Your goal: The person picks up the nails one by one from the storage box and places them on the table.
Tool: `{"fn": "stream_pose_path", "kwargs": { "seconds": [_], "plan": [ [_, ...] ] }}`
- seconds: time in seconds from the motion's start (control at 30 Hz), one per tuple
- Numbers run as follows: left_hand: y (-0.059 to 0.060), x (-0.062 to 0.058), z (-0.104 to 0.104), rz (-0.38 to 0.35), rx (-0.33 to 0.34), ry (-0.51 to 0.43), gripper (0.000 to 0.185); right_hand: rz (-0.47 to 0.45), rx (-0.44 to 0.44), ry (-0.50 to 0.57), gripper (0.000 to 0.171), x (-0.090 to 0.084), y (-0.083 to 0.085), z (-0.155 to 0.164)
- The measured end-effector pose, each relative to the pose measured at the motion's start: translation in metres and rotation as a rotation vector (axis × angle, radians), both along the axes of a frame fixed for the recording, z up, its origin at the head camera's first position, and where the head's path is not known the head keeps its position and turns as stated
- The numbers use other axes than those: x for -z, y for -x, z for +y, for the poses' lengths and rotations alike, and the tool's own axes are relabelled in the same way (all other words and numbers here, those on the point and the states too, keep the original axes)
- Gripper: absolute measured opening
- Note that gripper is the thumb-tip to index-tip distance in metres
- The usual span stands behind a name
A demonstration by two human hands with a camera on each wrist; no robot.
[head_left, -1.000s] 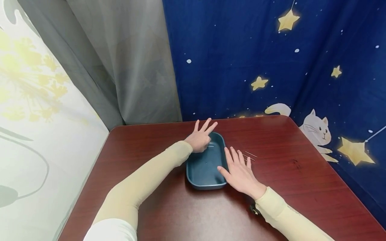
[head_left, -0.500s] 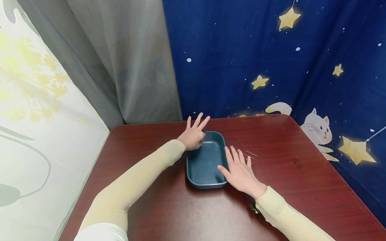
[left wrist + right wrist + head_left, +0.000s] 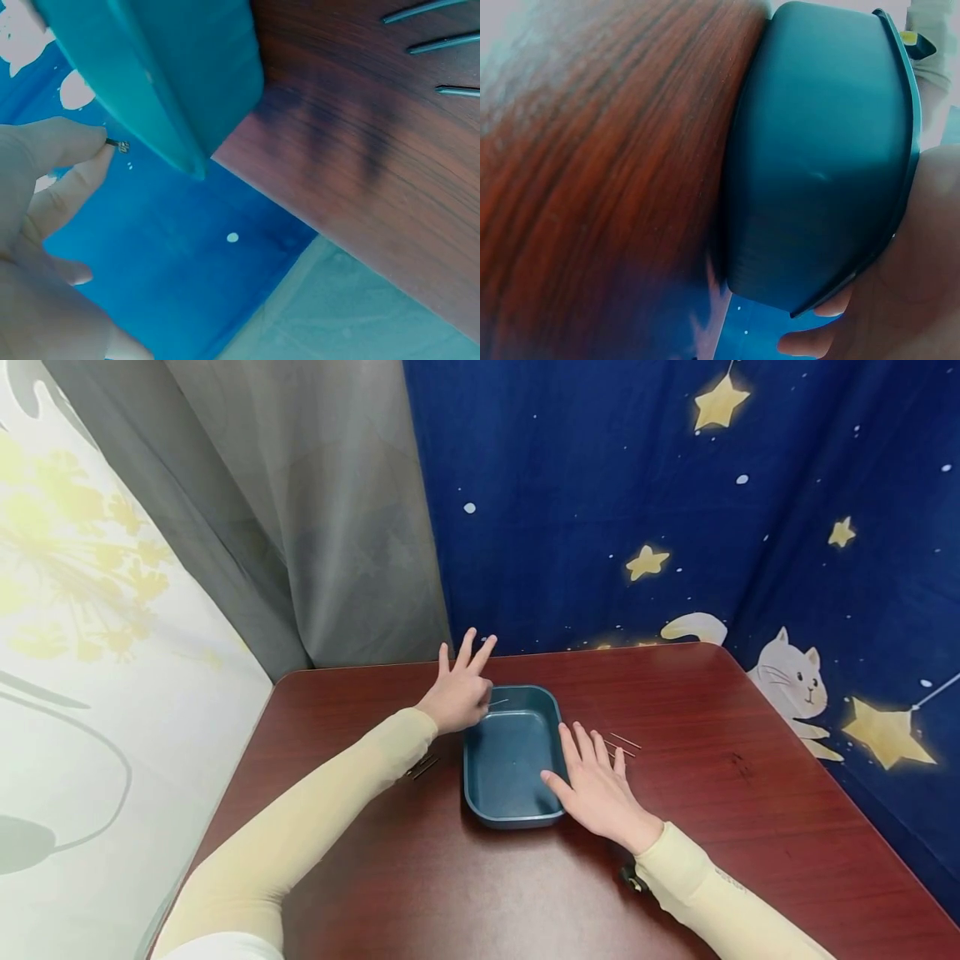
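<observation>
Head view: the dark teal rectangular plastic tray (image 3: 510, 760) sits mid-way on the dark red wooden surface (image 3: 712, 827), with bare room on both sides and the curtains close behind. Since a second ago the left hand (image 3: 453, 693) has drawn back off the tray toward its far left corner; its grip pinches a thin metal pin (image 3: 498, 701), other fingers spread. The right hand (image 3: 600, 789) lies flat, thumb touching the tray's near right rim, beside more thin pins (image 3: 622, 745).
</observation>
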State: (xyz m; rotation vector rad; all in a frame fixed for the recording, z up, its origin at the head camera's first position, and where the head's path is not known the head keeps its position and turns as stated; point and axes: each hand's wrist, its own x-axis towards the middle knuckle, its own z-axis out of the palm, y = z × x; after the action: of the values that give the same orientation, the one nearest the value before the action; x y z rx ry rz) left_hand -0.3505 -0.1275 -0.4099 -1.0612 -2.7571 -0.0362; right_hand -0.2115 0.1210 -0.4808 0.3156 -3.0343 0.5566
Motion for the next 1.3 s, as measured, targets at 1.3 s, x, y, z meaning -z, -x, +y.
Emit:
{"fn": "stream_pose_path", "kwargs": {
  "seconds": [1.3],
  "plan": [
    [-0.067,0.035,-0.08,-0.296,-0.265,-0.094,0.03,0.037,-0.058,-0.061,0.099,-0.005,-0.006,0.001]
  ]
}}
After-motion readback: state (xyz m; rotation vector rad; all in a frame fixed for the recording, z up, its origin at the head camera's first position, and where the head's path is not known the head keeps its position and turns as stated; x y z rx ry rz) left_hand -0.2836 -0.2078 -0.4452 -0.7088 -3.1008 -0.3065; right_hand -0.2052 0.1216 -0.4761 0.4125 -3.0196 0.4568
